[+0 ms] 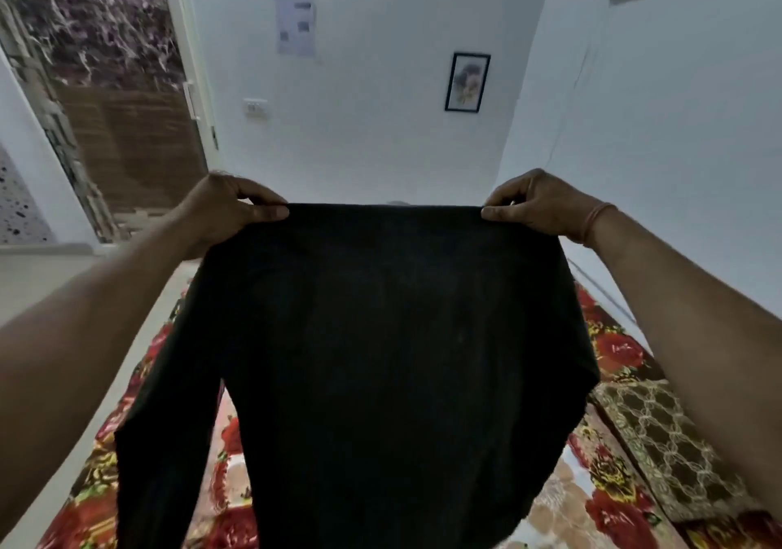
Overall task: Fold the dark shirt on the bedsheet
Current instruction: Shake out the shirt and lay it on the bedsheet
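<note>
Across the frame's middle, the left hand (228,210) and right hand (537,205) are pinching the dark shirt (372,358) taut above the bedsheet (613,354); a sleeve hanging at lower left is likely bunching underneath if lowered unevenly.

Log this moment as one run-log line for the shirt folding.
stage: shirt held up, unfolded | left hand: pinching top edge | right hand: pinching top edge | dark shirt: hanging above floral bedsheet | fold: not started

Both forearms were bare, no sleeves visible. Right hand (537,205): thin orange-red thread band (597,219) at wrist. Left hand (224,210): no jewellery seen.
</note>
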